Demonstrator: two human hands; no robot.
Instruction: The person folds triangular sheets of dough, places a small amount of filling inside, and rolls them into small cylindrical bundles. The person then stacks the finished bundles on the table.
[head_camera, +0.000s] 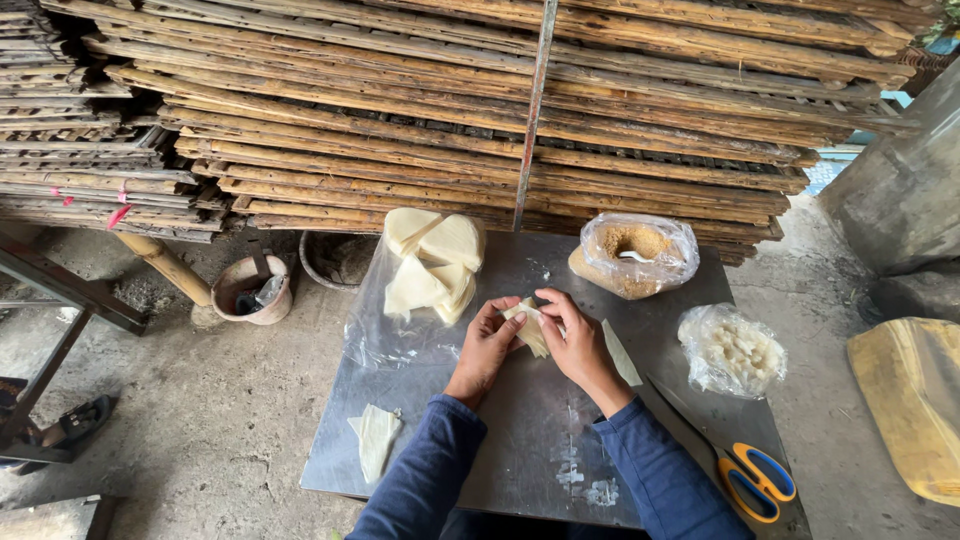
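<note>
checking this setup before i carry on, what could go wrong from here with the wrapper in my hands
1. The scissors lie at the table's right front corner, beside your right sleeve; a nudge might knock them off.
2. A loose wrapper overhangs the left front edge and could slip to the floor.
3. The wrapper pinched between left hand and right hand looks thin and may tear.

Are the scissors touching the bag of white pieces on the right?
Apart. The head view shows bare metal table between the scissors and the bag of white pieces.

Pale cream wrappers — grey metal table — orange-blue scissors.
</note>
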